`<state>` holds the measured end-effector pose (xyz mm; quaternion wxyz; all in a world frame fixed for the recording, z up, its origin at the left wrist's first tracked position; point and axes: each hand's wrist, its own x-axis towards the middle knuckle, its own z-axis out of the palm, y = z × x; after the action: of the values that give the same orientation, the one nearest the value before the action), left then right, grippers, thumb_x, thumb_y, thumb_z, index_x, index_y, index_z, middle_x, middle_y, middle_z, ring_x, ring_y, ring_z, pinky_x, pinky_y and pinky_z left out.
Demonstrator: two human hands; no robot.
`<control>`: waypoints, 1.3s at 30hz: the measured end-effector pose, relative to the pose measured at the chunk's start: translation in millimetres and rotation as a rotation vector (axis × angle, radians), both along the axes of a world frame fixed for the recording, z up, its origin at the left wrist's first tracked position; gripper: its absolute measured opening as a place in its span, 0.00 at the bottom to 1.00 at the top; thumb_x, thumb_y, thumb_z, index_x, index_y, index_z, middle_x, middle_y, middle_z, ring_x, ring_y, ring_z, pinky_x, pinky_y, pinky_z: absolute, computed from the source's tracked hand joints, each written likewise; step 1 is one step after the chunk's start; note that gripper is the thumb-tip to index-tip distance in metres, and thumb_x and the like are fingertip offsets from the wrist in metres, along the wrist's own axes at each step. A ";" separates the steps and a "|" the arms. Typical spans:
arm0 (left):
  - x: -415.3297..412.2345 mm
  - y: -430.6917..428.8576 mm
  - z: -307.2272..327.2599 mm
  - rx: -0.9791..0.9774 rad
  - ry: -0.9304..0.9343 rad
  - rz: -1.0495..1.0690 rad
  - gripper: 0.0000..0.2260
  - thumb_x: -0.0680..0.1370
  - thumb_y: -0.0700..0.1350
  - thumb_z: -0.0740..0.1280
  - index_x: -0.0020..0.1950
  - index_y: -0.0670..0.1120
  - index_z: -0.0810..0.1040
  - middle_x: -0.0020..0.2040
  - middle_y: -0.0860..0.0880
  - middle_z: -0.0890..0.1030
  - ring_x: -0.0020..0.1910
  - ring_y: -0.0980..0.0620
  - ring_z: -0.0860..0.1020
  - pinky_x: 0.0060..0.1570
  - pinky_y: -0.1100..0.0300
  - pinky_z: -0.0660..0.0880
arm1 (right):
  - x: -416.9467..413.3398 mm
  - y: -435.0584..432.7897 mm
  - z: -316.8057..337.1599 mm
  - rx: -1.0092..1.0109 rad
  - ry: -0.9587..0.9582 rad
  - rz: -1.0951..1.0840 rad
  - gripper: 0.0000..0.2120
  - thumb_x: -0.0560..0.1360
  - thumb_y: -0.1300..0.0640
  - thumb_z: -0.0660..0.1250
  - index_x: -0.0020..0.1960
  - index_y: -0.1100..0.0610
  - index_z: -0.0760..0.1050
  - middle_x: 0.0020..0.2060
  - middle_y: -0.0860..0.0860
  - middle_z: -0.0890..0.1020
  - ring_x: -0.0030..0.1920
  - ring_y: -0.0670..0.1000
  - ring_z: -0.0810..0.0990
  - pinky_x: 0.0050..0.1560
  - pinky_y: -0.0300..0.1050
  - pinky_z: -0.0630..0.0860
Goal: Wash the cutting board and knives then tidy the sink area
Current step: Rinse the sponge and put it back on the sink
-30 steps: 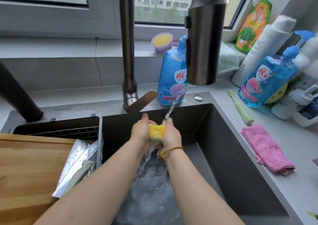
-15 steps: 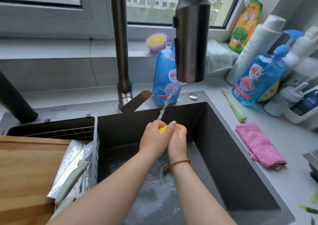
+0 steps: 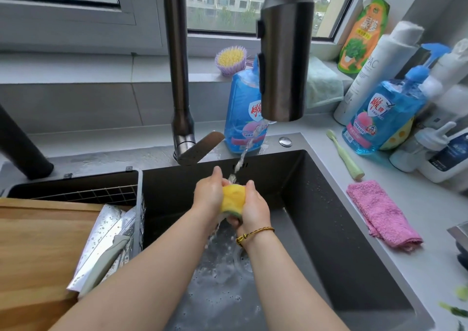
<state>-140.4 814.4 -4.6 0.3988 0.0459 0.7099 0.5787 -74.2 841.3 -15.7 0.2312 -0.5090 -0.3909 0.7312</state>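
Note:
Over the dark sink (image 3: 329,229), my left hand (image 3: 210,194) and my right hand (image 3: 254,208) grip a yellow sponge (image 3: 233,197) with a green underside between them. A thin stream of water from the tap head (image 3: 283,52) falls onto the sponge's top and runs off below. The wooden cutting board (image 3: 38,249) lies over the sink's left part. On the board's right edge rest wet knives (image 3: 106,242): broad steel blades and one with a pale handle.
A pink cloth (image 3: 379,211) and a green brush (image 3: 344,153) lie on the right counter. Blue soap bottles (image 3: 243,113) (image 3: 379,120), white bottles and an orange pouch crowd the back right. A wire rack (image 3: 88,191) sits behind the board. A round scrubber (image 3: 231,60) rests on the sill.
Half a second ago my hands were closed over the sponge, hiding most of it; now they have parted and the sponge's yellow face shows under the stream.

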 end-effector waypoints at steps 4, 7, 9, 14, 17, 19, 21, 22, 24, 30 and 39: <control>-2.3 -20.9 -3.7 0.121 -0.107 0.025 0.05 0.78 0.47 0.62 0.46 0.47 0.74 0.53 0.43 0.74 0.51 0.44 0.74 0.43 0.52 0.76 | -4.3 -0.2 -0.8 0.105 0.039 -0.062 0.12 0.79 0.47 0.52 0.57 0.53 0.65 0.44 0.51 0.72 0.48 0.52 0.74 0.44 0.46 0.73; -2.0 -28.3 -4.4 0.128 0.049 0.007 0.08 0.79 0.46 0.61 0.56 0.49 0.69 0.52 0.47 0.70 0.51 0.48 0.73 0.37 0.57 0.76 | -8.6 -11.4 1.9 0.306 0.040 0.116 0.09 0.77 0.50 0.60 0.53 0.48 0.61 0.48 0.49 0.70 0.47 0.47 0.73 0.46 0.44 0.76; -2.9 -27.8 -2.8 0.103 0.231 -0.004 0.08 0.80 0.48 0.56 0.55 0.46 0.69 0.44 0.50 0.71 0.42 0.53 0.72 0.32 0.62 0.72 | -14.4 -18.0 2.3 0.391 0.044 0.209 0.13 0.75 0.51 0.64 0.52 0.48 0.59 0.49 0.50 0.70 0.46 0.45 0.72 0.40 0.37 0.78; -7.1 -22.1 -4.1 0.118 0.289 -0.014 0.16 0.82 0.50 0.52 0.38 0.47 0.70 0.36 0.48 0.73 0.35 0.53 0.72 0.35 0.60 0.69 | -25.9 -6.8 7.0 0.578 -0.031 0.216 0.09 0.75 0.52 0.64 0.43 0.52 0.64 0.36 0.47 0.71 0.36 0.42 0.71 0.31 0.25 0.69; -9.3 -16.5 -5.7 0.131 0.263 -0.018 0.16 0.81 0.52 0.53 0.40 0.48 0.74 0.39 0.48 0.77 0.41 0.51 0.75 0.44 0.57 0.72 | -29.4 0.8 6.3 0.675 -0.090 0.240 0.10 0.77 0.53 0.61 0.39 0.56 0.67 0.33 0.47 0.71 0.37 0.47 0.73 0.35 0.27 0.70; -8.1 -14.2 -5.3 0.135 0.238 -0.022 0.15 0.80 0.53 0.54 0.42 0.48 0.75 0.40 0.48 0.78 0.42 0.51 0.76 0.46 0.56 0.72 | -29.7 4.7 7.2 0.677 -0.149 0.219 0.10 0.79 0.55 0.56 0.43 0.59 0.70 0.32 0.46 0.70 0.41 0.51 0.75 0.40 0.29 0.70; -4.7 -12.4 -4.4 0.109 0.212 -0.037 0.17 0.80 0.54 0.54 0.38 0.47 0.74 0.37 0.48 0.76 0.39 0.52 0.75 0.42 0.57 0.71 | -28.6 8.5 4.4 0.630 -0.122 0.155 0.14 0.80 0.57 0.53 0.50 0.66 0.74 0.34 0.51 0.74 0.40 0.51 0.76 0.40 0.29 0.71; -2.8 -11.8 -3.9 0.093 0.203 -0.055 0.17 0.80 0.54 0.55 0.37 0.47 0.73 0.35 0.48 0.75 0.36 0.52 0.73 0.40 0.59 0.71 | -27.4 9.1 3.5 0.525 -0.102 0.136 0.16 0.80 0.57 0.53 0.53 0.67 0.74 0.36 0.54 0.76 0.39 0.51 0.76 0.41 0.34 0.73; 1.7 -10.8 -5.0 0.049 0.213 -0.128 0.16 0.79 0.54 0.57 0.37 0.46 0.71 0.34 0.48 0.72 0.35 0.53 0.72 0.36 0.60 0.70 | -19.4 9.2 6.4 0.196 -0.065 0.107 0.17 0.81 0.51 0.52 0.54 0.61 0.73 0.36 0.54 0.75 0.38 0.50 0.75 0.42 0.42 0.73; 10.8 -1.8 -1.9 -0.039 0.557 -0.352 0.14 0.76 0.46 0.65 0.61 0.48 0.70 0.54 0.51 0.68 0.48 0.56 0.69 0.37 0.72 0.68 | 5.1 11.4 1.9 0.231 -0.049 0.072 0.10 0.80 0.48 0.50 0.57 0.53 0.62 0.45 0.50 0.71 0.51 0.50 0.72 0.53 0.49 0.73; 3.4 8.0 -7.0 0.025 0.549 -0.148 0.17 0.79 0.51 0.58 0.34 0.43 0.75 0.31 0.48 0.74 0.35 0.45 0.72 0.33 0.62 0.66 | 6.9 -5.3 -5.7 0.533 -0.087 0.138 0.05 0.80 0.54 0.54 0.50 0.56 0.62 0.39 0.46 0.70 0.37 0.41 0.69 0.32 0.25 0.69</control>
<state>-137.0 822.4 -11.6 0.2323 0.2576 0.7788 0.5227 -67.3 836.0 -21.4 0.2893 -0.4334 -0.6129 0.5940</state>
